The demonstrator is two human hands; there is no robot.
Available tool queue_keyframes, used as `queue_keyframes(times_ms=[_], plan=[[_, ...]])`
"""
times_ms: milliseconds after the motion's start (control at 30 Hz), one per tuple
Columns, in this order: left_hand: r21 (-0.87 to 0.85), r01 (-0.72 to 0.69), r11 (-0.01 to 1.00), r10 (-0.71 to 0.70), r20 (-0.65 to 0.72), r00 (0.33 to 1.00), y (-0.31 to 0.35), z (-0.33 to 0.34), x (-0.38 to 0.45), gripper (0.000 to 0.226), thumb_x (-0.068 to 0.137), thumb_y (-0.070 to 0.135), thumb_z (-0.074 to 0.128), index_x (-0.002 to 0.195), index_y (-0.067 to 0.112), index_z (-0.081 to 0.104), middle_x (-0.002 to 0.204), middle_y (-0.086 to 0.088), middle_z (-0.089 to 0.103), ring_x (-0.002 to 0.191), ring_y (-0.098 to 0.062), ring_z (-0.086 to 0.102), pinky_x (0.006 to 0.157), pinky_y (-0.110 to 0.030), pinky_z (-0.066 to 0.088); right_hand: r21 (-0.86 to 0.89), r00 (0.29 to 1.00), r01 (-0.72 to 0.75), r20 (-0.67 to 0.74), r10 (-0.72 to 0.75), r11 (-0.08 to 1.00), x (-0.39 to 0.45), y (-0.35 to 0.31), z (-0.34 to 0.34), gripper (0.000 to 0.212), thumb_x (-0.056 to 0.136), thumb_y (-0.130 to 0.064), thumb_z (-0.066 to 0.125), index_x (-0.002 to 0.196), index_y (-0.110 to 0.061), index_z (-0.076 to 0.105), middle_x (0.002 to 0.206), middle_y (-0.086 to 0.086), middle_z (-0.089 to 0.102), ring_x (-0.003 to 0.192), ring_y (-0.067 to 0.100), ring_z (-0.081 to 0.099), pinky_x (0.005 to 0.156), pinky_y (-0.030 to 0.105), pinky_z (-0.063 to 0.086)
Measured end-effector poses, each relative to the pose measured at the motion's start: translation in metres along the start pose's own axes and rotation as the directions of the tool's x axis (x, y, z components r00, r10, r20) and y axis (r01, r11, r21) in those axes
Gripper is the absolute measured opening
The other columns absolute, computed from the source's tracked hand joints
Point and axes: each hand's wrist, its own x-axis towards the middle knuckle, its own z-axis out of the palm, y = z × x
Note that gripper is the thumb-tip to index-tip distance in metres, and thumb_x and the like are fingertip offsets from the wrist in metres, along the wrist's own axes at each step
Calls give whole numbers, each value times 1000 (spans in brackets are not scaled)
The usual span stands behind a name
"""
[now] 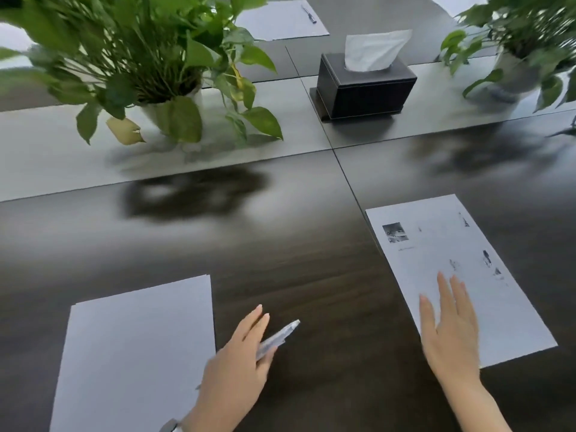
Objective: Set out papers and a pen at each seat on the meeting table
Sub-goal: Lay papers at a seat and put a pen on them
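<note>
Left hand (237, 363): grip closed on pen (278, 338), the pen held under the curled fingers with index and middle extended along it; pen long axis runs lower-left to upper-right, free end pointing up-right toward the desk centre, clear of the surface as far as can be told; pen blurred, pale and translucent. Hand lies back-up, wrist at lower left, just right of the blank sheet (134, 357), its heel overlapping that sheet's right edge.

Right hand (448, 332): grip open, fingers straight and slightly spread, palm down on the lower part of the printed sheet (452, 260); fingers point away from the person; forearm enters from the lower right.

Printed sheet: long axis tilted, top edge leaning left, near corner to the right; small dark print patches on it; lies flat on the dark desk (296, 260), right of the panel seam. Blank sheet: roughly upright, on the near-left desk; well apart from the printed one.

Farther out: tissue box (366, 88) on the pale centre strip; plant (149, 57) to its left, second plant (523, 51) to its right; far sheet (280, 21) with far pen (308, 14) on it across the desk.
</note>
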Motion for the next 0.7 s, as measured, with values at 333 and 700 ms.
queue_keyframes(times_ms=[333,700], plan=[[-263,317,911,-372,-195,908,-171,-40,-96,74,83,55,53,146,33,21,155,24,10,133,-5,40,95,-29,40,50,843,306,449,-295,951,-192,-183,88,98,65,-85,14,141,-25,34,150,-6,35,138,15,31,112,31,26],[-43,358,933,-357,23,934,-207,-42,-125,113,70,72,51,147,24,-16,134,11,-38,115,-5,56,82,-23,48,297,929,32,344,-138,954,-227,-203,109,62,87,-32,60,142,-19,34,143,-3,41,133,18,34,111,35,27]])
